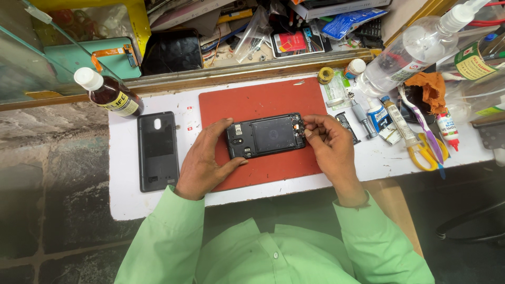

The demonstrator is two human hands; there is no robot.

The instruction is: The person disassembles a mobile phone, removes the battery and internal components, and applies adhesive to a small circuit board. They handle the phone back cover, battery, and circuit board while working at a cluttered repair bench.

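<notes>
Left hand (202,160) laid flat-ish on the red mat (263,102), wrist coming up from the near edge, thumb stretched along the near side of the opened phone (267,135), fingers (218,129) curled over its left end, clamping it. Right hand (329,147) angled in from the right, wrist bent, fingers (311,126) pinched narrow at the phone's right end; whether anything sits between the fingertips cannot be told. Both sleeves light green.

Phone lying back-side up near the middle of the mat, long side roughly parallel to the near edge, insides exposed. Back cover (158,150) lying flat on the white tabletop (126,200) left of the mat, apart from the left hand. Brown bottle (108,94) tipped at the far left corner. Right of the mat, crowded: glue tubes (376,115), toothbrush (418,123), yellow scissors (426,152), a clear bottle (415,47) lying on its side. Bare mat beyond the phone toward the far edge; bare strip of tabletop along the near edge and at the near left corner.
</notes>
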